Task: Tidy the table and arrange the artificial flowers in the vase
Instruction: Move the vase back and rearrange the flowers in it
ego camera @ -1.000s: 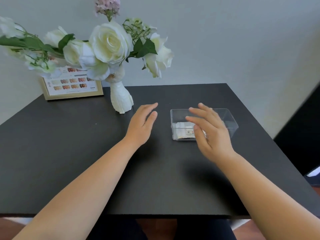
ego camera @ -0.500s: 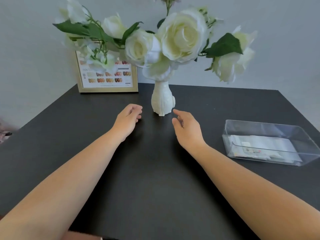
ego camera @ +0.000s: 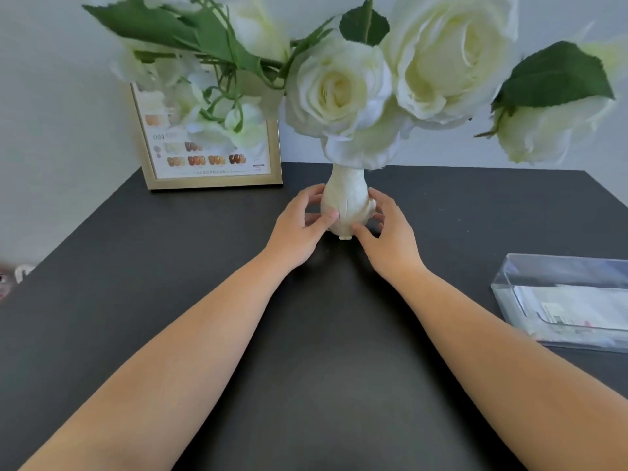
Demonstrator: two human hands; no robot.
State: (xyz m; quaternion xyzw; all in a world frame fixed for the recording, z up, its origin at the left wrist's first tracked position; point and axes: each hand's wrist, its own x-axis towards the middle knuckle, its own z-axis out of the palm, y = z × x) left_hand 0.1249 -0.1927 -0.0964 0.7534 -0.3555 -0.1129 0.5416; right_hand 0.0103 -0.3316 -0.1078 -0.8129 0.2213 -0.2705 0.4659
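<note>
Both my hands cup the vase (ego camera: 346,205) at twelve o'clock: left hand (ego camera: 299,229) and right hand (ego camera: 387,232), fingers curled against its base. Flowers (ego camera: 441,62) sit in it; next, I judge, a steady, upright reposition.

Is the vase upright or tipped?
Upright: the white vase stands base-down on the black table, left hand and right hand cupping it.

Black table (ego camera: 136,317) carries white vase (ego camera: 346,205), framed card (ego camera: 210,158), clear box (ego camera: 564,300)

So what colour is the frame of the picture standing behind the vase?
Gold, a light brushed gold frame, seen best in the head view.
</note>
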